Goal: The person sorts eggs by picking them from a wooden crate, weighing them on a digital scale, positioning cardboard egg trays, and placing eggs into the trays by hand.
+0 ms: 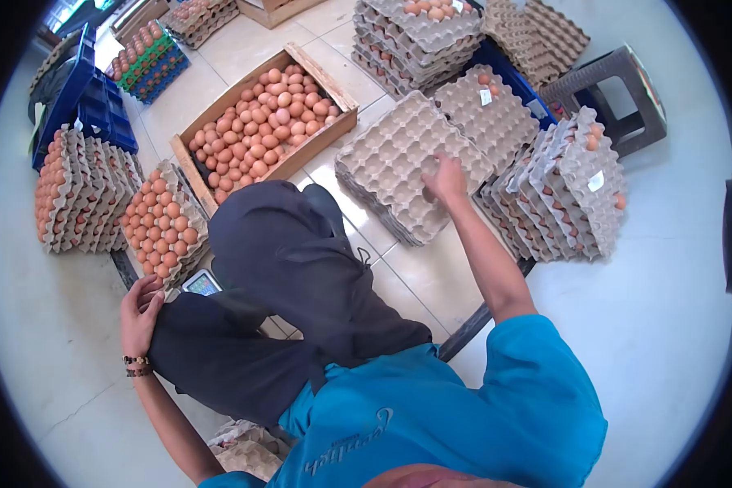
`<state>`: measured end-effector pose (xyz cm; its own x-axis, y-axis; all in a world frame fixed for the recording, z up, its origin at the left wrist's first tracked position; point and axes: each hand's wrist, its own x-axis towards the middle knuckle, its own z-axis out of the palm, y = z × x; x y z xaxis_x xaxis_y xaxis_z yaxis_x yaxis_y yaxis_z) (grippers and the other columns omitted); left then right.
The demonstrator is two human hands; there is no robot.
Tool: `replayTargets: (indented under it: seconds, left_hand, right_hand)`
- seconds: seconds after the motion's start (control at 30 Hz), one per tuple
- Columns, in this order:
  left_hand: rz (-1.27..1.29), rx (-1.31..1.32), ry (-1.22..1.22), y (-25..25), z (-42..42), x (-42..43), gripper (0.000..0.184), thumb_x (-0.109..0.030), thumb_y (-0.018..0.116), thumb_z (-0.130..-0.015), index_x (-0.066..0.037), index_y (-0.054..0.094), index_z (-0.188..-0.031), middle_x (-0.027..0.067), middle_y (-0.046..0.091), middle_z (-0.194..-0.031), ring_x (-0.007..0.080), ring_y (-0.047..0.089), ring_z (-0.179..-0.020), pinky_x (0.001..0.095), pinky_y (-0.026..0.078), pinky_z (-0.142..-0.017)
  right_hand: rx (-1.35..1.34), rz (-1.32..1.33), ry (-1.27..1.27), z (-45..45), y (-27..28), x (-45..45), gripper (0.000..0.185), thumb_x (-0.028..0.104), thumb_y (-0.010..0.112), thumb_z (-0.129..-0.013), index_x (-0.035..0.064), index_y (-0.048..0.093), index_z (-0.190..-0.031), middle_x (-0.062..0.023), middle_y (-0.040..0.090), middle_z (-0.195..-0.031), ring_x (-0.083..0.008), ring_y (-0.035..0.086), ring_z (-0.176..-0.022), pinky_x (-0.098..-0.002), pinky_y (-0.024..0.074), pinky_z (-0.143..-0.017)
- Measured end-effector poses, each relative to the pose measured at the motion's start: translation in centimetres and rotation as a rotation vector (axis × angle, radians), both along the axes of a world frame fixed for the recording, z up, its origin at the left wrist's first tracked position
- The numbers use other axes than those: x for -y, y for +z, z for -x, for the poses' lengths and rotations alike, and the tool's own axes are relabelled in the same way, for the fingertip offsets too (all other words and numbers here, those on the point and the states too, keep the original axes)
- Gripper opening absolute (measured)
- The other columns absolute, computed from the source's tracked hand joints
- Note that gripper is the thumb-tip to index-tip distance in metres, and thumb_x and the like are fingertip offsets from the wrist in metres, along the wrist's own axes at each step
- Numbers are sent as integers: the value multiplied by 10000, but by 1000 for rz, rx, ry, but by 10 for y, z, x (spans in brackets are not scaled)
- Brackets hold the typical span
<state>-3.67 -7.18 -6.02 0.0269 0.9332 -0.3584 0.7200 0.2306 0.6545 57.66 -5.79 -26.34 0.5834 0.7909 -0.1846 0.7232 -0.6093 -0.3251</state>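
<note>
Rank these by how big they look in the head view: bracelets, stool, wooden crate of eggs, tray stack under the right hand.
1. Wooden crate and tray stack: too alike to rank
2. Stool
3. Bracelets

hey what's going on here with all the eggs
A person's right hand is on a squarish stack of grey moulded-cardboard egg trays; the top tray's visible cups hold no eggs. The left hand is beside the dark fabric trousers, at the knee. Round brown eggs lie loose in a rectangular wooden crate ahead.
</note>
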Motion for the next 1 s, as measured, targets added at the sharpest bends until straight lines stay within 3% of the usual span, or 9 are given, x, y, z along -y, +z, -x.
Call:
replayTargets:
  seconds: [0.2, 0.3, 0.6, 0.83, 1.0]
  left_hand:
    - [-53, 26, 29, -9, 13, 5, 345, -149, 642, -925, -18, 594, -1241, 65, 655, -1080, 113, 623, -900, 269, 515, -817]
    - [-48, 40, 47, -8, 13, 8, 349, -158, 645, -927, -18, 596, -1244, 65, 654, -1076, 111, 621, -899, 267, 513, -821]
    - [-36, 101, 70, -8, 17, 7, 363, -171, 656, -926, -1, 597, -1242, 73, 660, -1072, 119, 625, -916, 271, 505, -847]
    - [-22, 95, 69, -6, 12, 9, 306, -145, 623, -957, -17, 592, -1234, 42, 636, -1060, 106, 600, -971, 244, 496, -850]
    - [-17, 136, 91, -12, 17, 14, 350, -137, 645, -932, 0, 590, -1249, 63, 646, -1069, 109, 616, -927, 254, 508, -838]
  right_hand:
    - [48, 270, 104, -5, 20, -17, 615, 341, 893, -621, 39, 671, -1108, -182, 702, -1095, -344, 670, -1050, -447, 544, -881]
    - [31, 328, 127, -7, 28, -23, 656, 361, 910, -601, 13, 667, -1100, -188, 690, -1121, -344, 665, -1064, -436, 542, -886]
    - [98, 216, 130, -10, 48, -23, 610, 369, 909, -589, 6, 684, -1026, -199, 697, -1080, -355, 672, -1036, -446, 541, -871]
    - [108, 207, 97, -4, 40, -17, 658, 411, 899, -569, 3, 683, -1038, -206, 701, -1029, -343, 682, -983, -435, 536, -853]
    - [97, 193, 65, -6, 32, -18, 667, 408, 880, -591, -7, 690, -1078, -221, 704, -1014, -354, 688, -954, -442, 540, -835]
